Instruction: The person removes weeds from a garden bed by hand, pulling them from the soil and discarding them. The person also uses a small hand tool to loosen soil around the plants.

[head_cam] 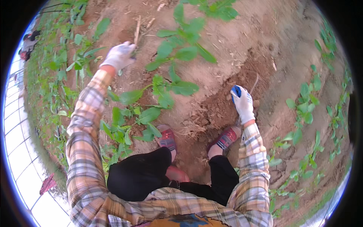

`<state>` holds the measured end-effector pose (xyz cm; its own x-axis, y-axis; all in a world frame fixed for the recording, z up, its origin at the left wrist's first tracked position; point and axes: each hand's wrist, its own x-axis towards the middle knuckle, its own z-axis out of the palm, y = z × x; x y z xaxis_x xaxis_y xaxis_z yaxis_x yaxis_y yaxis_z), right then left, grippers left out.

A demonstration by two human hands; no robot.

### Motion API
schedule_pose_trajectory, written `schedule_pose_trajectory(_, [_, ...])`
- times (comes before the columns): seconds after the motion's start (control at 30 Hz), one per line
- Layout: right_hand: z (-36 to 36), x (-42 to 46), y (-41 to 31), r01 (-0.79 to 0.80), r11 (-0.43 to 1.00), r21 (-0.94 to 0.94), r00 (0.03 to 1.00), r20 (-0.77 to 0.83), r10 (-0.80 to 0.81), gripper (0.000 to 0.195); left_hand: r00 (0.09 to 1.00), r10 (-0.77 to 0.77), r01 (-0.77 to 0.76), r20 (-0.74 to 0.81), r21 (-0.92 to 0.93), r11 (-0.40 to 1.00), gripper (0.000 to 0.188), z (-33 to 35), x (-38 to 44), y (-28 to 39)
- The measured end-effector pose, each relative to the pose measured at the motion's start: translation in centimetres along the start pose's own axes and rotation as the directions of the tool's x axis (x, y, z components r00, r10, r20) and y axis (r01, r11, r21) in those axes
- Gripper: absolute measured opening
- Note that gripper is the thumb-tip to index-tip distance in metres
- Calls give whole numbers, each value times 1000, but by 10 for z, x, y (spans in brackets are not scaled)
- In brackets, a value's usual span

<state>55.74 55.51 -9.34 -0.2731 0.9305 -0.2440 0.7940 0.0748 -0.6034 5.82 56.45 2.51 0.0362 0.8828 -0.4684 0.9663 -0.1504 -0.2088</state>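
Note:
My left hand (pixel 120 55), in a white knit glove, reaches forward over the soil at the left. Its fingers are curled near the lower end of a dry stalk (pixel 138 29); whether they grip anything is too blurred to tell. My right hand (pixel 243 102), in a white glove with a blue coated palm, is closed around the mostly hidden handle of a hand tool. The tool's thin, curved metal part (pixel 255 83), like a sickle blade, extends beyond the fist over loosened brown soil (pixel 217 110). Between my hands grow leafy green plants (pixel 184 86).
My shoes (pixel 168 138) stand apart on the soil, close to the plants. More crop rows grow along the left (pixel 54 65) and right (pixel 305 105). Another person (pixel 29 44) is at the far left edge, near a white gridded wall (pixel 19 142).

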Motion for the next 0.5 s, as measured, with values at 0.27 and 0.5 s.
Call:
schedule_pose_trajectory(0.27, [8, -8, 35, -135, 980, -149, 985, -126, 116, 37, 1000, -16, 15, -7, -114, 993, 57, 19, -54, 0])
schedule_pose_trajectory(0.5, [40, 7, 10, -138, 801, -582, 961, 119, 251, 88, 999, -24, 31, 26, -323, 946, 77, 18, -35, 41])
